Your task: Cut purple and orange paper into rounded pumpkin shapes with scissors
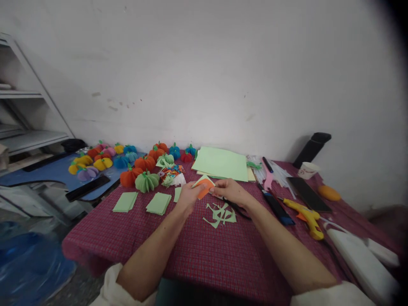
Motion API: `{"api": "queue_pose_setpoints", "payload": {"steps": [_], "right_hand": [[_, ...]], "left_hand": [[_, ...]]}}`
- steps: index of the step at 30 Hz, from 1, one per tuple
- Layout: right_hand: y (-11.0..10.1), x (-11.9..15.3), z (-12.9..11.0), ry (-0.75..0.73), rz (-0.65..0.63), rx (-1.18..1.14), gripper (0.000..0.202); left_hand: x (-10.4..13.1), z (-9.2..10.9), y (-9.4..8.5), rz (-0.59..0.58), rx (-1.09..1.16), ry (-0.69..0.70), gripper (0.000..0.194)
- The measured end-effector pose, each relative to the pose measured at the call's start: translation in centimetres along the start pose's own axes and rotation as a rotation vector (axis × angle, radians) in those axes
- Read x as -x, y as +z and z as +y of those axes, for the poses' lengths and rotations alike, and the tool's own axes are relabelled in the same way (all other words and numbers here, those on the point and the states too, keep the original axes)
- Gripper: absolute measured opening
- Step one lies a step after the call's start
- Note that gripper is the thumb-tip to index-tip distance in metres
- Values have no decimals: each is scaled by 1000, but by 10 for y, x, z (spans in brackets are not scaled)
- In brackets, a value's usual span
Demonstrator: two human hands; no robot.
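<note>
In front of me, my left hand (188, 196) is closed on a small orange piece of paper (204, 187) with light green paper (205, 177) showing behind its upper edge. My right hand (231, 191) pinches the right edge of these papers with thumb and finger. Black-handled scissors (237, 208) show under my right palm; whether the hand also holds them I cannot tell. Curved green paper scraps (219, 213) lie on the cloth just below both hands. Left of my left hand are stacks of green paper squares (158, 203) (125, 202).
Paper pumpkins (145, 163) in several colours fill the back left, near ribbon scraps (172, 171). Large green sheets (219, 163) lie at the back. On the right are a cutter (277, 208), a yellow glue gun (304, 214), a phone (308, 194) and a paper cup (308, 170).
</note>
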State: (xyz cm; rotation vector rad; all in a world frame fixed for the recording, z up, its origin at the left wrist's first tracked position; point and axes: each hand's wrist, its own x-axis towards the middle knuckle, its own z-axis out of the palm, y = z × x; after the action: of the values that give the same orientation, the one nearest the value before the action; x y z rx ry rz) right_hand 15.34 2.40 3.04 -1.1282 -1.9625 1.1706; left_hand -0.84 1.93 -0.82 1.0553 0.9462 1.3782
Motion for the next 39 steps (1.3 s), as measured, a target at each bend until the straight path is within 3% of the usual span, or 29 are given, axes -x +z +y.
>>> {"api": "queue_pose_setpoints", "payload": {"steps": [3,5,8,11,16,21,30,33,39], "right_hand": [[-10,2,4,-11,-35,114,28],[-19,7,10,-12,-13,311,25],[-31,23,20,54,-21,712,30],[-37,44,30,114,-85,821,34],[-35,61,49,104,-31,867,46],[-43,61,62,76,-19,853,41],[-43,67,53,68,-38,947,52],[-47,66,56,105,-42,812,52],[-50,73,48,129,-56,199,48]], "left_hand": [[-5,2,-3,90,102,17,29],[-7,6,-4,144,155,26,27],[-6,15,-3,162,232,31,24],[-3,22,-1,183,296,41,21],[-4,25,-2,204,352,52,21],[-3,27,-2,204,372,63,22],[2,31,1,140,401,52,19],[2,32,0,147,423,48,19],[6,36,2,150,401,55,21]]}}
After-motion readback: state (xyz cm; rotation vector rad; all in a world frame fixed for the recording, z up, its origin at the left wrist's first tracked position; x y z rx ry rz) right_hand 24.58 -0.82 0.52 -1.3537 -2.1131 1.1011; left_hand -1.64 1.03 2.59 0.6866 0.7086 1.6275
